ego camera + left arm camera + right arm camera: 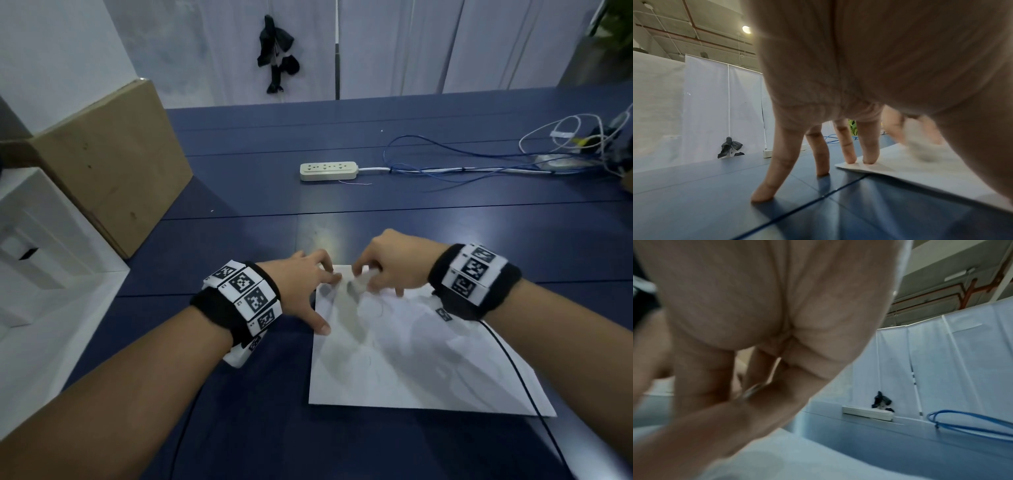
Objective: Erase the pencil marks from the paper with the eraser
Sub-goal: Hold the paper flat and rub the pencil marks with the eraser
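Observation:
A white sheet of paper lies on the dark blue table, with faint pencil lines near its middle. My left hand is spread flat at the sheet's far left corner. Two of its fingertips press the paper, the others stand on the table, and the thumb rests on the left edge. My right hand pinches a small white eraser and holds it down on the paper's far edge. The eraser is motion-blurred. The right wrist view shows only a blurred palm over the paper.
A cream power strip lies further back, with blue and white cables running off to the right. A cardboard box and a white box stand at the left. A black wire crosses the paper's right side.

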Tool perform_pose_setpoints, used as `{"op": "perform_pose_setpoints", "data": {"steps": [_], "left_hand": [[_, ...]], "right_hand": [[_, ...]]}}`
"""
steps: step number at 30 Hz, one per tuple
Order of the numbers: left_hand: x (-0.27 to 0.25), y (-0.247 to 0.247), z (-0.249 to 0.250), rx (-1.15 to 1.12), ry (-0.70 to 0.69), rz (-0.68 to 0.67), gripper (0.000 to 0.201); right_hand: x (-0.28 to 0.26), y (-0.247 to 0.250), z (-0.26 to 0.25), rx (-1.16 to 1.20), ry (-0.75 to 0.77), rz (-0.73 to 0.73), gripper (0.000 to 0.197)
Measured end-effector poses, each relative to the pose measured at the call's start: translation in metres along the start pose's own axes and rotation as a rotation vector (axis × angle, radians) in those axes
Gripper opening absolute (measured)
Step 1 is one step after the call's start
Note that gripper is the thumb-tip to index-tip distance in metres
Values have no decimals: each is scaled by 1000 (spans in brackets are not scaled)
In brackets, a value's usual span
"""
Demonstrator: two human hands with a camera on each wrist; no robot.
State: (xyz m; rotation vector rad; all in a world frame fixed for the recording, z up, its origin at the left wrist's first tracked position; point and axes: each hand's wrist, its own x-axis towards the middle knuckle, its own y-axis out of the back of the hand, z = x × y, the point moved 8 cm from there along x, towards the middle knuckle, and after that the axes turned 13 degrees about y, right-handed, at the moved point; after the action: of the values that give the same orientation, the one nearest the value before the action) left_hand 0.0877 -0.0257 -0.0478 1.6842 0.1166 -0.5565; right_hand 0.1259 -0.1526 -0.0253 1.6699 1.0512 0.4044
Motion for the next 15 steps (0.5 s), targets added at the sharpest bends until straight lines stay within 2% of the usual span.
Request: {"op": "perform_pose_setpoints", "data": {"steps": [2, 4, 8, 10, 11, 15], "left_hand": [[0, -1, 0, -7, 5, -13, 99], [0, -1, 1, -1, 7, -23, 100], [0, 2, 3, 11, 12, -27, 102], [-1, 3, 3, 13, 16, -30, 102], [-1, 3, 3, 11, 20, -34, 103], [0, 2, 2, 5, 25, -38, 103]], "right_hand": [[-11, -19, -18, 75, 69, -151, 21], [-12, -21, -21, 54, 78, -182, 23], [2, 12, 1, -87, -33, 71, 17], [1, 15, 1, -81, -29, 109, 16], [-2, 9, -2, -56, -7, 80, 15], [-19, -19, -27, -1, 84, -181, 17]]}}
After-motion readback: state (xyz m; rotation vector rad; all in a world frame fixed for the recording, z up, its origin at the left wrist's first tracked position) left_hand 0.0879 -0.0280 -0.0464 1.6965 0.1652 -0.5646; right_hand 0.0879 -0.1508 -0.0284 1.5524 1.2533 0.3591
